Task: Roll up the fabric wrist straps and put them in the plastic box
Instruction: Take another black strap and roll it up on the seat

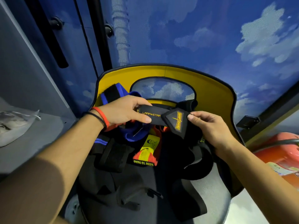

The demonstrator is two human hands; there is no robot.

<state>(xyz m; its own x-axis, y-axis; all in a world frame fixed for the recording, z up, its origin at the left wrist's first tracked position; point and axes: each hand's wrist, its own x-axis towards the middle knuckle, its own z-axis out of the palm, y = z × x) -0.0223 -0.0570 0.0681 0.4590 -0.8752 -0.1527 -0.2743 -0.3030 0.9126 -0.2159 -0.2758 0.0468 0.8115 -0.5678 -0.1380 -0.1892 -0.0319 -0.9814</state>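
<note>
Holding one black strap point(152, 114) level above the yellow seat point(210, 94): left grip point(129, 112) pinched on the lettered stretch, right grip point(208, 125) pinched on the edge of the padded end point(176, 122), with thumb and fingertips closed on the fabric.

To roll it well, probably best to start at the padded end and turn it inward tightly. Keep both edges squared, feed the band from the left grip under light tension, then clamp the finished coil (webbing like this likely springs open).

Below, heaped on the seat: a pile of straps point(145, 152) in black, blue, orange and yellow, tangled and unrolled.

No plastic box in sight, so nothing to say of its contents.
</note>
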